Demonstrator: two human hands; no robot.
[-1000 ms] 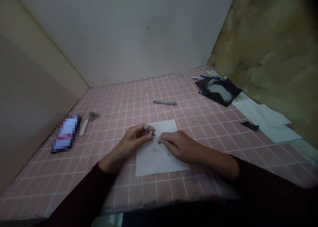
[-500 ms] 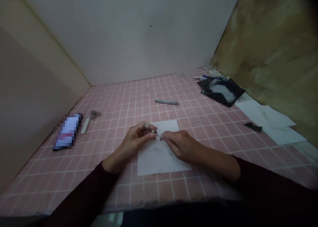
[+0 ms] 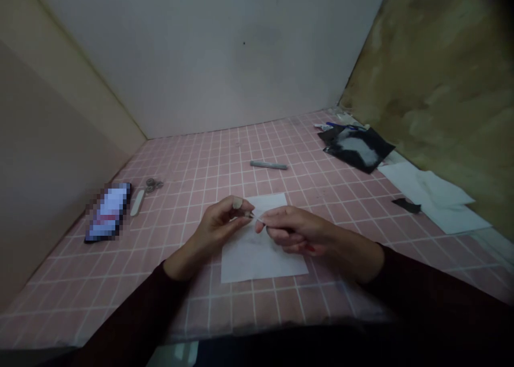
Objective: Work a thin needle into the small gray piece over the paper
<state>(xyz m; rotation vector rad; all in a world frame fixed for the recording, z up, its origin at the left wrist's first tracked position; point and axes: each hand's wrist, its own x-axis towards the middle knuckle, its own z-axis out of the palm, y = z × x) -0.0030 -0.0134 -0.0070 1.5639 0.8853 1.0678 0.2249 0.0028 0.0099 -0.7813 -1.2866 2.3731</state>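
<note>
Your left hand (image 3: 219, 225) pinches a thin pale sliver (image 3: 252, 215) over smudged white paper (image 3: 252, 262); your right hand (image 3: 299, 230) meets its tip, grip unclear.

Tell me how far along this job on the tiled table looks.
A white paper sheet is already laid out, faintly smudged grey. In hand: the left hand pinches a small item, too small to identify, while the right hand holds a thin pale sliver to it. Still lying untouched are the grey stick and small scissors.
</note>
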